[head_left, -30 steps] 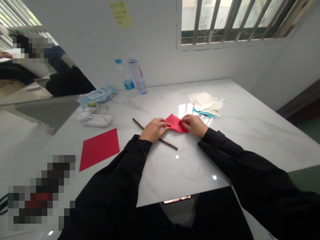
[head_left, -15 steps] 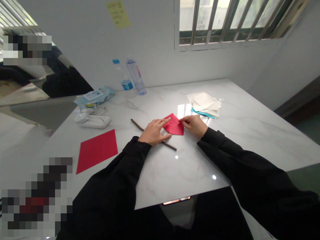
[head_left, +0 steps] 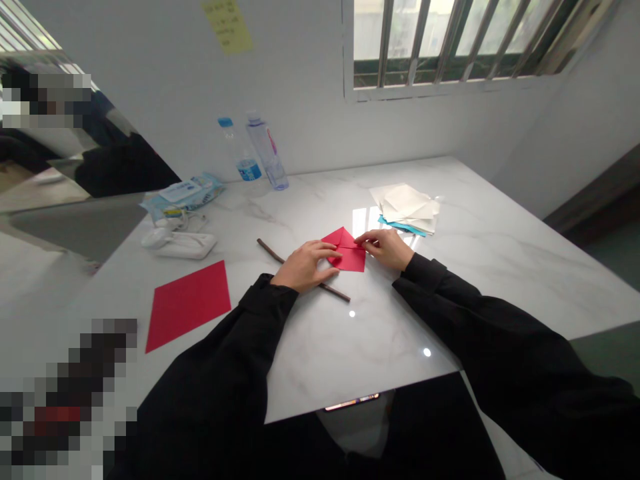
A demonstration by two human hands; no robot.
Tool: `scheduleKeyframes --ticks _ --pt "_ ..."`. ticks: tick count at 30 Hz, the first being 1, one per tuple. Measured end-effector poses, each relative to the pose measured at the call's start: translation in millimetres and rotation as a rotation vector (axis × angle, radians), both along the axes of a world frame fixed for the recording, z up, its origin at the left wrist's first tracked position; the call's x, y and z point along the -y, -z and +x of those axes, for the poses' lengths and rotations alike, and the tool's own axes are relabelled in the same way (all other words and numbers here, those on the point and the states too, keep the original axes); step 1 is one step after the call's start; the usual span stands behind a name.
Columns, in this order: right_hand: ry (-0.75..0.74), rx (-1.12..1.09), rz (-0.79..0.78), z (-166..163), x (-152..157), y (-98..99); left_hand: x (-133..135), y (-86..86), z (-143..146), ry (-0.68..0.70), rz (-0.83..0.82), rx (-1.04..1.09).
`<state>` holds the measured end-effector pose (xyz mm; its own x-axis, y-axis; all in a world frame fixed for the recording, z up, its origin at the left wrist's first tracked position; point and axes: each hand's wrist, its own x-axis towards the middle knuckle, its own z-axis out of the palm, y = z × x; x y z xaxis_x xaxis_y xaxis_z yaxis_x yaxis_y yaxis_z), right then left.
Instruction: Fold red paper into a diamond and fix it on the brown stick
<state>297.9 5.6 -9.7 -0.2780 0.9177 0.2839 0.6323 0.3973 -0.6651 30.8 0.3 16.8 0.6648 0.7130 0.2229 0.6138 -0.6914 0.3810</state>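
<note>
A small folded piece of red paper [head_left: 353, 259] lies on the white marbled table, its top coming to a point and a straight edge crossing its middle. My left hand [head_left: 306, 264] rests at its left side, fingers apart, fingertips on the paper. At the right corner, my right hand [head_left: 386, 249] pinches the paper between thumb and fingers. Under my left hand passes a thin brown stick [head_left: 334, 291], its middle hidden. A flat red sheet [head_left: 190, 305] lies to the left, beyond my left sleeve.
White and blue papers [head_left: 406, 205] are piled at the back right. Two plastic bottles [head_left: 267, 153] stand by the wall, near a wipes pack [head_left: 185, 193] and a white device with a cable [head_left: 180, 245]. A phone [head_left: 352, 403] shows below the front edge. Another person [head_left: 117, 157] is at far left.
The top flaps of the folded red paper lie differently, and a straight edge now crosses its middle. My left fingers have shifted slightly on it. The whole view has moved a little.
</note>
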Motion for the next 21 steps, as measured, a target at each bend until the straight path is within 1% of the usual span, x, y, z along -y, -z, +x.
scheduleKeyframes --ticks 5,12,16,21 --pt "-0.021 0.016 0.036 0.9 -0.2 1.1 0.8 -1.8 2.4 -0.002 0.015 0.011" --pt "-0.043 0.044 0.051 1.2 -0.1 1.9 0.7 -2.5 1.7 -0.074 0.023 0.065" --pt "-0.048 0.061 0.064 0.8 -0.1 1.6 1.9 -0.7 2.7 -0.05 0.011 0.081" --pt "-0.057 0.038 0.04 0.4 0.9 1.0 2.8 -0.6 3.9 -0.02 -0.021 0.118"
